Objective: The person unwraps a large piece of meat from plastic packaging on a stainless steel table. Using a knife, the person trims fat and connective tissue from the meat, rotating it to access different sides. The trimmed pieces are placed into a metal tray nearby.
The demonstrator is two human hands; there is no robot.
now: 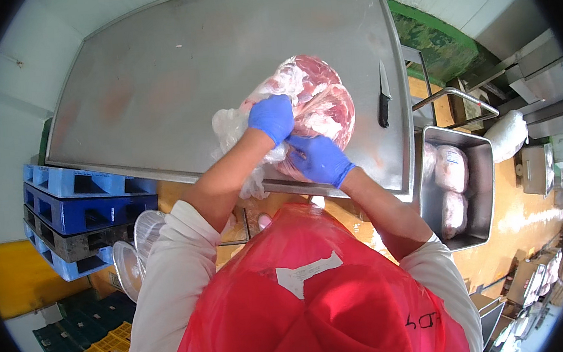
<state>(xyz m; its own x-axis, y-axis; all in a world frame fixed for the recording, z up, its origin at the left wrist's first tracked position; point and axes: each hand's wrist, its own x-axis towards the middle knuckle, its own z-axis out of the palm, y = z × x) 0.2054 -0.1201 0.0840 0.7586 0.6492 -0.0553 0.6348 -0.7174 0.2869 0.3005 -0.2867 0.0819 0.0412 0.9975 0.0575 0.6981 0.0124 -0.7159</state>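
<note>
A large cut of raw meat (332,109), red with white fat, lies on the steel table (174,72) close to its front edge. Clear plastic bag (228,128) material is bunched along the meat's left side and droops over the edge. My left hand (272,118), in a blue glove, is closed on the plastic against the meat's left part. Just below and to its right, my right hand (323,161), also blue-gloved, presses at the near side of the meat. Its fingers are drawn together at the plastic; the fingertips are partly hidden.
A knife (384,95) with a black handle lies right of the meat. Beside the table, a deep steel tub (491,189) holds several wrapped meat pieces (451,169). Blue and black pallets (89,208) are stacked at left, near clear round plastic containers (130,270).
</note>
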